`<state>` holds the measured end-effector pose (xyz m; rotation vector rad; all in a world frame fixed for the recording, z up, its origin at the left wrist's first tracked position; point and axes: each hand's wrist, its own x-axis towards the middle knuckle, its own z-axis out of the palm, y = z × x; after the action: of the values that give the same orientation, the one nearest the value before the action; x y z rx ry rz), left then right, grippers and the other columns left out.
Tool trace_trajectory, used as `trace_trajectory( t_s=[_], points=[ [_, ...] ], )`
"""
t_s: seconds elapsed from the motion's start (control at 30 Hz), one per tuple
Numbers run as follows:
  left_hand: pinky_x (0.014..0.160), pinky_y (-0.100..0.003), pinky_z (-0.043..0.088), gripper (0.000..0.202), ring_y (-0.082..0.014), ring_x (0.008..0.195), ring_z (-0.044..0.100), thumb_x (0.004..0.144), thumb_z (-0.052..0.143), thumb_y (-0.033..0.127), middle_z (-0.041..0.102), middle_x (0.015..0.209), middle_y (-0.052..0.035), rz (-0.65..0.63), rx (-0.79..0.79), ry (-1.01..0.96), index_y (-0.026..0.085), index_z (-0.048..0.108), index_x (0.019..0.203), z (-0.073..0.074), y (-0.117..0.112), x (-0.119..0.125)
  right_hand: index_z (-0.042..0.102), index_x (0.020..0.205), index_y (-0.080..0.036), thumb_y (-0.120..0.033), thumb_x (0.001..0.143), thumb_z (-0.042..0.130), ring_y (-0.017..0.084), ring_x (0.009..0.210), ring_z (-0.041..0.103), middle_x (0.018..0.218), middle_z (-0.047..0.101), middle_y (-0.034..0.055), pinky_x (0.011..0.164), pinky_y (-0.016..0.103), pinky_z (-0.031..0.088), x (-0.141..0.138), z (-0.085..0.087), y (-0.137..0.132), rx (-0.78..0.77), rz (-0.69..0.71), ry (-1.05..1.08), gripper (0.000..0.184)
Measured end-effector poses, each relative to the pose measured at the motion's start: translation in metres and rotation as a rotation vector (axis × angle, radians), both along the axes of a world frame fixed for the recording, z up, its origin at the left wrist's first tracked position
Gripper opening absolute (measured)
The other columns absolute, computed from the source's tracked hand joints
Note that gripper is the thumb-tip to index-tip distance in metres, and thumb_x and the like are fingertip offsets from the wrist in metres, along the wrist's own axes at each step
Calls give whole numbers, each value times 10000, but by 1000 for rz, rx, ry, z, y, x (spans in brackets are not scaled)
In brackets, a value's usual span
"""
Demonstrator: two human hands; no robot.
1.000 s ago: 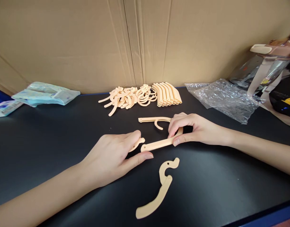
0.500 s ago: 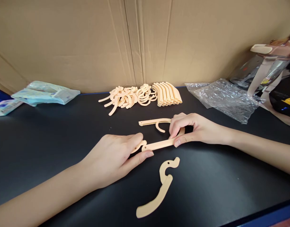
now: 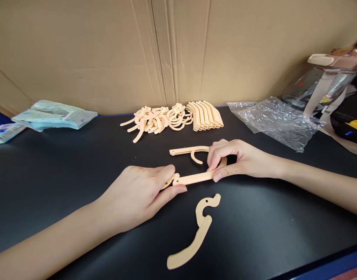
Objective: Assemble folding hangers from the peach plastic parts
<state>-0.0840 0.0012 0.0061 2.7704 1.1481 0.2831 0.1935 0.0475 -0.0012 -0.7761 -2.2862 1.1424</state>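
My left hand (image 3: 143, 194) is closed on a small curved hanger piece (image 3: 169, 181), most of which my fingers hide. The end of this piece meets the holed left end of a beige folding hanger arm (image 3: 195, 178). I cannot tell whether the two are joined. My right hand (image 3: 227, 159) pinches that arm near its other end between thumb and fingers. Just behind, partly covered by my right fingers, lies another arm (image 3: 185, 150) with a curved hook (image 3: 196, 157) under it. In front, a hook piece (image 3: 200, 210) joined to a curved arm (image 3: 190, 249) lies flat.
At the back of the black table (image 3: 79, 163) lie a heap of loose curved pieces (image 3: 155, 119), several hooks (image 3: 178, 116) and a stack of arms (image 3: 207, 116). Tissue packs (image 3: 53, 114) are at left. A clear plastic bag (image 3: 277, 120) and a strapped bottle (image 3: 326, 83) stand right. Cardboard (image 3: 108, 54) rises behind.
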Motion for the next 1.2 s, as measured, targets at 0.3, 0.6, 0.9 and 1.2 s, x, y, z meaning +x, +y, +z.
trace_trajectory(
  t_s=[0.3, 0.6, 0.9, 1.2],
  points=[
    [453, -236, 202, 431, -92, 392, 381, 1068, 323, 481, 378, 536, 92, -75, 115, -48, 230, 313, 718, -6, 4, -2, 770, 803, -205, -353, 794, 822, 150, 816, 592, 826, 725, 12, 735, 300, 458, 0, 1, 0, -19, 0, 1, 157],
    [485, -256, 219, 423, -104, 432, 406, 1047, 384, 490, 408, 553, 81, -4, 22, -5, 226, 348, 719, 0, 1, -1, 764, 802, -204, -370, 804, 813, 150, 809, 595, 824, 727, 14, 751, 306, 463, -1, 1, 0, 36, 13, -12, 173],
    [452, -257, 211, 446, -106, 410, 417, 1046, 374, 508, 434, 550, 72, -56, 15, -68, 223, 380, 702, -4, 7, -3, 760, 795, -209, -376, 801, 815, 152, 817, 603, 825, 728, 8, 777, 313, 453, 0, 0, 0, 55, 11, -16, 176],
    [445, -266, 188, 473, -116, 389, 391, 1052, 300, 538, 427, 525, 65, -50, 81, -32, 231, 368, 699, -9, 6, -4, 761, 796, -212, -379, 804, 810, 155, 813, 596, 819, 723, 10, 771, 313, 454, 0, 0, -1, 45, 10, -22, 174]
  ],
)
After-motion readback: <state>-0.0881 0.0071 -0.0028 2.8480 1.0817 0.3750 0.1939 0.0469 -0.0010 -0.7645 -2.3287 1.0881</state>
